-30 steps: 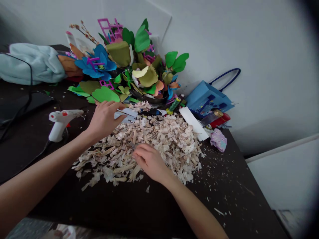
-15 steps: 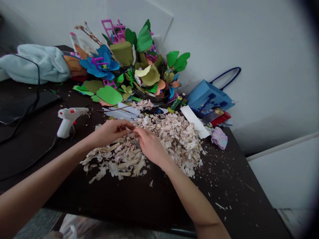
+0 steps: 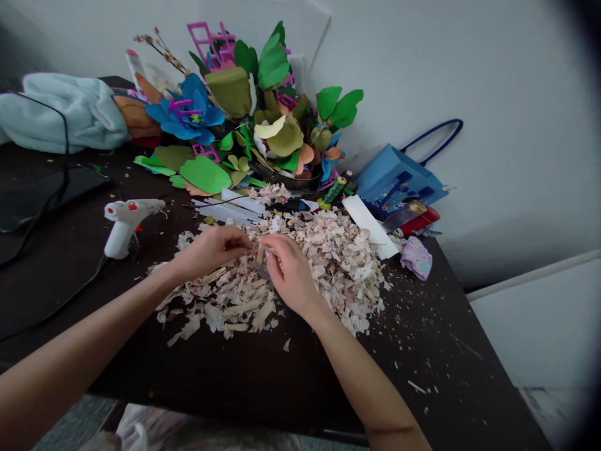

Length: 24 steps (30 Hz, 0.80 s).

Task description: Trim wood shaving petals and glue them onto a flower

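A heap of pale, pinkish-beige papery flakes (image 3: 347,263) spreads over the dark table (image 3: 225,376). Above its middle my two hands almost meet. My left hand (image 3: 216,249) is closed in a pinch, fingertips together; whatever lies between them is too small to make out. Just to its right, my right hand (image 3: 292,274) pinches a small pale flake (image 3: 261,253) between thumb and bent fingers. Under the right fingertips a greyish, see-through patch shows partly, its kind unclear.
A white glue gun (image 3: 123,228) with a cord stands at left. Behind the heap are translucent sticks (image 3: 230,210), felt flowers (image 3: 277,134) and a green thread spool (image 3: 334,190). To the right are a white strip (image 3: 370,227), a blue bag (image 3: 399,178) and a crumpled lilac piece (image 3: 416,257).
My fingertips, touching before, have drawn slightly apart. The right hand has turned so its thumb and a pale flake show. The view has shifted a little.
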### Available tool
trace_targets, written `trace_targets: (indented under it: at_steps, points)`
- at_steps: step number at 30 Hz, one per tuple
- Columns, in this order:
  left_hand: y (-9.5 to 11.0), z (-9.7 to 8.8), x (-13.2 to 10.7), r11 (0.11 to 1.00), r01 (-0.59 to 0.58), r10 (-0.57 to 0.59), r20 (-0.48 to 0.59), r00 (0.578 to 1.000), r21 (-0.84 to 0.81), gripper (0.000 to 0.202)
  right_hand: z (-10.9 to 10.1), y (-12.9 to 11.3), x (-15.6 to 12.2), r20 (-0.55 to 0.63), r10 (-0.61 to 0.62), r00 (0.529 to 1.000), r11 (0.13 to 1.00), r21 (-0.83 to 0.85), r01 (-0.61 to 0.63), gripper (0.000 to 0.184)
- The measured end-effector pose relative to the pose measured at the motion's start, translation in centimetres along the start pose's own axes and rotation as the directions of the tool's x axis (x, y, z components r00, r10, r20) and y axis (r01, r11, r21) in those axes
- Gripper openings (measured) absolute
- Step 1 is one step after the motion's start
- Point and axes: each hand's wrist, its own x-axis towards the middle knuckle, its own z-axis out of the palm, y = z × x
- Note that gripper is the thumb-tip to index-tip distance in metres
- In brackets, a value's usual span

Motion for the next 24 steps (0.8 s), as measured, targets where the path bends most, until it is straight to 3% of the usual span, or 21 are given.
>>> trace_targets:
  at_steps: [5, 11, 18, 24]
  points:
    - [-1.1, -0.6, -0.4, 0.985, -0.025, 0.046, -0.117, 0.992, 0.173, 0.032, -1.5, 0.4, -3.4, -0.156, 0.136, 0.978, 0.99, 0.064, -0.127, 0.025]
    - [-0.8, -0.2, -0.7, 0.976, -0.048, 0.088, -0.181, 0.979, 0.214, 0.04, -2.3, 1.8, -7.4, -0.333, 0.215, 0.918, 0.976, 0.033, -0.216, 0.017]
    - [-0.3, 0.4, -1.3, 0.965, -0.057, 0.141, -0.32, 0.937, 0.257, 0.027, -2.8, 2.2, -8.8, -0.321, 0.228, 0.919, 0.967, -0.034, -0.251, 0.012]
    - [0.3, 1.0, -1.8, 0.97, -0.091, 0.166, -0.335, 0.927, 0.227, 0.021, -2.5, 2.2, -9.3, -0.195, 0.344, 0.919, 0.935, 0.162, -0.316, 0.025]
